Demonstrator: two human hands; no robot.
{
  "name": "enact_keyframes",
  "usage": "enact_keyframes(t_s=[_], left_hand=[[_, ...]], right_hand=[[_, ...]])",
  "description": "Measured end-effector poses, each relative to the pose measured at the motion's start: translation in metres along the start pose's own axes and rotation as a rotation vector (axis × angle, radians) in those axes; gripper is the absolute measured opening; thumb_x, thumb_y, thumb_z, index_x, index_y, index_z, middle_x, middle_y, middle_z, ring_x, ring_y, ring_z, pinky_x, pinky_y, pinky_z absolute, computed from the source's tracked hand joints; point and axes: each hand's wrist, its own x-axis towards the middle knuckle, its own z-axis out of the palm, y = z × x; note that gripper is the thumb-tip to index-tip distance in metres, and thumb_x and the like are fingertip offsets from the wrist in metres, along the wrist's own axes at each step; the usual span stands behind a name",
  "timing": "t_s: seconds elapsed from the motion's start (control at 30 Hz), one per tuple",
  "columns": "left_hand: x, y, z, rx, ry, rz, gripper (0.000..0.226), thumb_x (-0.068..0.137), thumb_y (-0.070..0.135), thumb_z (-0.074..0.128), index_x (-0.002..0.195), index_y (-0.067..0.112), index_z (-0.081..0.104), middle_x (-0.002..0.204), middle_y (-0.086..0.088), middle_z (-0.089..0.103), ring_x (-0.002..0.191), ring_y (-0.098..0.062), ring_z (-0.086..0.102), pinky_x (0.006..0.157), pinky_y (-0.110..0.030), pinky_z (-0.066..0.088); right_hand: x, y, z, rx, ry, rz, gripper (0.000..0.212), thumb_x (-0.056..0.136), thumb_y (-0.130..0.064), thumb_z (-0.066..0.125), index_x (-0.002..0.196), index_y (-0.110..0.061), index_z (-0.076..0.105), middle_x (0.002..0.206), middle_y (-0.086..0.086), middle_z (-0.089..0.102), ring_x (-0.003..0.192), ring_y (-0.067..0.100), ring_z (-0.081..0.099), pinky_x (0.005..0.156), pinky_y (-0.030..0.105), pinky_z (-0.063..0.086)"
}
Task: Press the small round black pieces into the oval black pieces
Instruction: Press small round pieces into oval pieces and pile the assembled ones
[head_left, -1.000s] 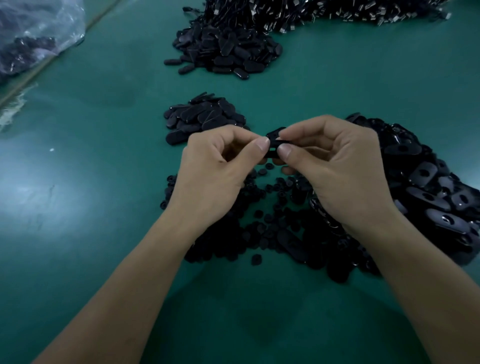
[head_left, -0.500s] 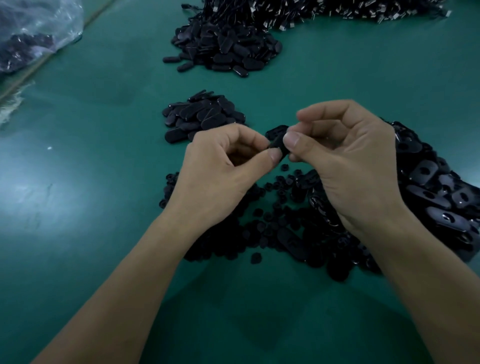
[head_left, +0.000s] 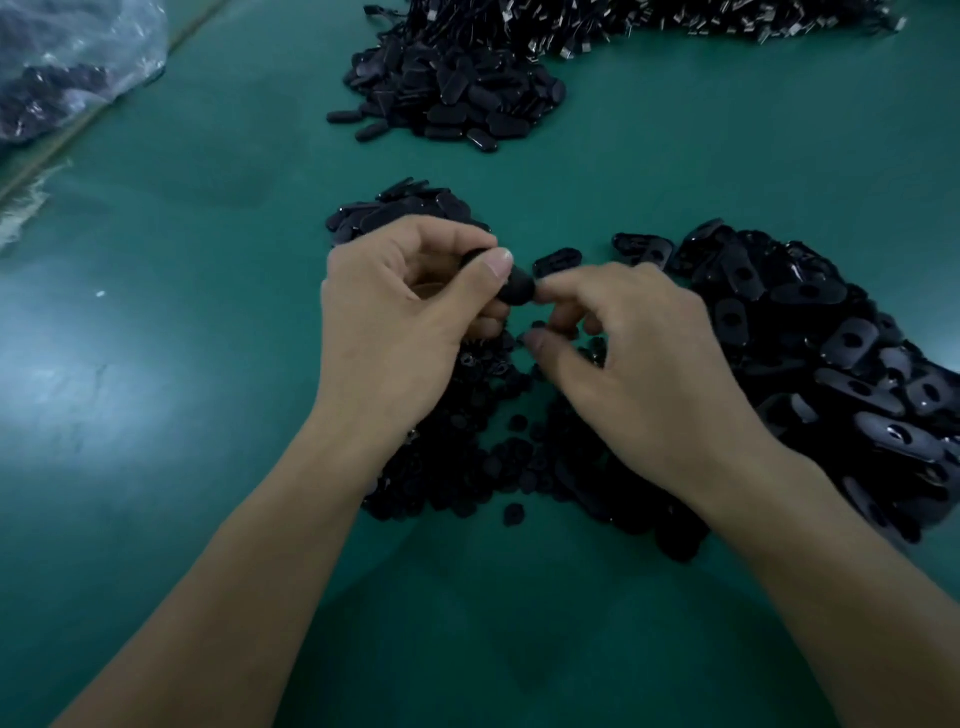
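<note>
A dark green table (head_left: 182, 467) fills the head view, with a pale glare on its left side. Far back lies a heap of black parts with metal ends (head_left: 649, 15), and in front of it a large pile of black ovals (head_left: 457, 88). A clear plastic bag (head_left: 78, 62) holding dark parts sits at the upper left corner. Nearer, a small pile of ovals (head_left: 400, 208) lies just behind the left hand (head_left: 405, 322). That hand is curled, its thumb and fingers pinching one oval black piece (head_left: 517, 288) raised above the table, the piece's end sticking out to the right past the thumbnail. The right hand (head_left: 639, 374) comes in beside it with fingers bent downward, its forefinger tip at or touching the end of the held piece. Motion blur hides whether this hand grips anything, so that cannot be told. Below and between both hands spreads the heap of small round black pieces (head_left: 467, 447), with one stray round piece (head_left: 513, 513) lying apart at its near edge. To the right lies the heap of oval pieces with holes (head_left: 841, 353), and a single oval (head_left: 556, 260) lies on the table just beyond the right hand's fingers.
</note>
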Motion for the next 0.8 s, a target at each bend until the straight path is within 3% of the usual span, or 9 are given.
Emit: enact_keyframes(t_s=[0.17, 0.33, 0.47, 0.6, 0.8], left_hand=[[0.0004, 0.0034, 0.0006, -0.08, 0.081, -0.036, 0.01, 0.09, 0.005, 0.076, 0.088, 0.015, 0.074, 0.072, 0.002, 0.076, 0.071, -0.021, 0.076, 0.066, -0.022, 0.06], [0.0003, 0.0037, 0.0022, -0.055, 0.098, -0.05, 0.01, 0.092, 0.004, 0.072, 0.093, 0.014, 0.073, 0.073, 0.002, 0.076, 0.072, -0.019, 0.077, 0.066, -0.022, 0.06], [0.0004, 0.0029, 0.0031, -0.042, 0.101, -0.056, 0.011, 0.092, 0.004, 0.071, 0.094, 0.014, 0.074, 0.072, 0.003, 0.076, 0.072, -0.019, 0.077, 0.066, -0.023, 0.06], [0.0008, 0.0022, 0.0018, 0.008, 0.097, -0.038, 0.015, 0.092, 0.004, 0.071, 0.088, 0.018, 0.074, 0.073, 0.004, 0.076, 0.072, -0.018, 0.077, 0.069, -0.027, 0.061], [-0.0008, 0.0027, 0.002, 0.021, 0.097, -0.047, 0.013, 0.091, 0.003, 0.072, 0.089, 0.015, 0.073, 0.073, 0.001, 0.076, 0.071, -0.017, 0.077, 0.067, -0.027, 0.062]], right_hand=[[-0.0022, -0.0012, 0.0024, -0.189, -0.248, -0.015, 0.045, 0.094, -0.051, 0.06, 0.129, -0.024, 0.066, 0.101, -0.003, 0.051, 0.102, 0.019, 0.044, 0.09, 0.033, 0.039], [-0.0029, -0.0007, 0.002, -0.149, -0.222, -0.003, 0.025, 0.097, -0.041, 0.062, 0.115, -0.027, 0.072, 0.091, -0.005, 0.049, 0.094, 0.019, 0.045, 0.081, 0.033, 0.038], [-0.003, -0.001, 0.0044, -0.151, -0.227, -0.005, 0.022, 0.096, -0.04, 0.063, 0.11, -0.025, 0.072, 0.09, -0.004, 0.051, 0.093, 0.019, 0.047, 0.081, 0.034, 0.04], [-0.0025, -0.003, 0.0056, -0.15, -0.259, -0.013, 0.036, 0.095, -0.045, 0.061, 0.127, -0.029, 0.065, 0.095, -0.007, 0.046, 0.098, 0.018, 0.046, 0.085, 0.033, 0.039], [-0.0028, -0.0047, 0.0053, -0.097, -0.262, -0.026, 0.024, 0.096, -0.04, 0.063, 0.116, -0.03, 0.071, 0.093, -0.006, 0.047, 0.096, 0.018, 0.045, 0.084, 0.035, 0.039]])
